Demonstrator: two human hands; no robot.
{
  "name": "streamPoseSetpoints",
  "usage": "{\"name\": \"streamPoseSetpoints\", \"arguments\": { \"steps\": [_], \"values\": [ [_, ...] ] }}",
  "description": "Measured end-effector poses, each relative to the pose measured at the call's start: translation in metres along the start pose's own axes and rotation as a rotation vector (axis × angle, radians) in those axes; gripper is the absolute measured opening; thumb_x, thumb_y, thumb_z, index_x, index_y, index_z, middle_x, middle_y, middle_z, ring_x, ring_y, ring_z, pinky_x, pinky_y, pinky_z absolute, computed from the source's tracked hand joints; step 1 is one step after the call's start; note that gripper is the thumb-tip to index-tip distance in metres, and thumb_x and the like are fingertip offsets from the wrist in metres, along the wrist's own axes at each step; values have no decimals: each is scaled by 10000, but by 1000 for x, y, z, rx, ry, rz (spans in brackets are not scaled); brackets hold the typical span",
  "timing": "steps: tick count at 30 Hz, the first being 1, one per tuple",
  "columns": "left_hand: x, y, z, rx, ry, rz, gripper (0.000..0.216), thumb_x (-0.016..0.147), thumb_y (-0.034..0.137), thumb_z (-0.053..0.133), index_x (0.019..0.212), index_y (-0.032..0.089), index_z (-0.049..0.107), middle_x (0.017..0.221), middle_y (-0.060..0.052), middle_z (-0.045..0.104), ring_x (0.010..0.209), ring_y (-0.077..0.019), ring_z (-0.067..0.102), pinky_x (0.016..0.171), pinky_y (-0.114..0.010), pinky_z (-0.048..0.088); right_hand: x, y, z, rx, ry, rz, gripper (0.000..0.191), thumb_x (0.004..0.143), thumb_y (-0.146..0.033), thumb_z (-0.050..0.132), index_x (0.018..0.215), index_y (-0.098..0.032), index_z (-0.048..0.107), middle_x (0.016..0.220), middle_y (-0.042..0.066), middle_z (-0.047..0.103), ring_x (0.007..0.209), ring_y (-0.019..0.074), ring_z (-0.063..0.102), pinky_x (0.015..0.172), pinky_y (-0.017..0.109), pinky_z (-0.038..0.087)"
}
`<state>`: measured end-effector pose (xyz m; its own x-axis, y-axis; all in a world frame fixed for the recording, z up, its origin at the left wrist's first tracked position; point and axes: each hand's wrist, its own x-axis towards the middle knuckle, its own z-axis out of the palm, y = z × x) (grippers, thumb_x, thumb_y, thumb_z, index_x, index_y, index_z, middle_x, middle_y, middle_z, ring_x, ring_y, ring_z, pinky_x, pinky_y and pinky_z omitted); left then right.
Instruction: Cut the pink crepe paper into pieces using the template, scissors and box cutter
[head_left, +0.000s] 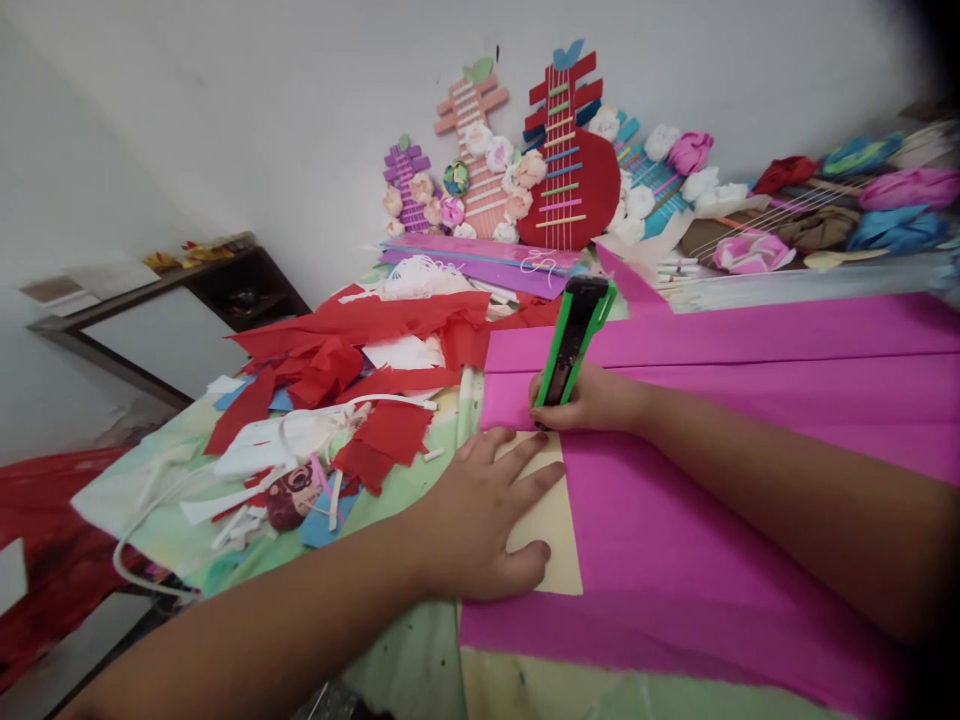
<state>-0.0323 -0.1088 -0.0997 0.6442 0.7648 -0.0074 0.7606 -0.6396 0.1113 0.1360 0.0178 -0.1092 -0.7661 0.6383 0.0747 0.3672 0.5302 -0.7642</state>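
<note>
My right hand is closed around a green and black utility knife, held nearly upright over magenta crepe paper. The knife's lower end meets the paper near its left edge; the blade tip is hidden. Just below it my left hand lies flat with fingers spread. Its palm and fingers press on a cream-coloured sheet that rests on the magenta paper. Fingertips of the left hand come close to the knife's lower end.
Red paper scraps, white strips and a white cord clutter the table's left side. Along the wall stand paper lute-like crafts, including a red one, with paper flowers. A dark shelf stands at left.
</note>
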Motion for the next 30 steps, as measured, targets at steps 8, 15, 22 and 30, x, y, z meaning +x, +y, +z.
{"name": "streamPoseSetpoints", "arguments": {
  "steps": [8, 15, 22, 30],
  "values": [
    [0, -1, 0, 14, -30, 7, 641, 705, 420, 469, 1295, 215, 324, 1377, -118, 268, 1206, -375, 227, 927, -582, 228, -2, 3, -4, 147, 44, -4, 167, 676, -305, 528, 671, -141, 562, 645, 14, 609, 609, 115, 561, 595, 226, 450],
    [-1, -1, 1, 9, -21, 0, 640, 711, 434, 470, 1295, 214, 327, 1359, -129, 290, 1190, -387, 252, 930, -581, 228, -1, 3, -2, 28, 6, 11, 164, 679, -308, 521, 686, -148, 550, 646, 3, 583, 614, 113, 534, 571, 217, 417],
    [-1, 2, -3, -1, -15, -8, 623, 711, 423, 475, 1282, 210, 350, 1351, -119, 309, 1182, -374, 262, 929, -574, 239, -2, 1, -3, 94, 8, 0, 135, 669, -274, 522, 669, -144, 557, 645, 7, 588, 607, 110, 537, 594, 226, 430],
    [0, 1, -3, 1, -53, -14, 640, 712, 420, 467, 1300, 217, 316, 1381, -124, 259, 1202, -391, 231, 919, -593, 231, -5, 3, -5, 157, 72, 33, 156, 673, -286, 531, 652, -136, 568, 633, 23, 607, 602, 121, 564, 593, 238, 459]
  ]
}}
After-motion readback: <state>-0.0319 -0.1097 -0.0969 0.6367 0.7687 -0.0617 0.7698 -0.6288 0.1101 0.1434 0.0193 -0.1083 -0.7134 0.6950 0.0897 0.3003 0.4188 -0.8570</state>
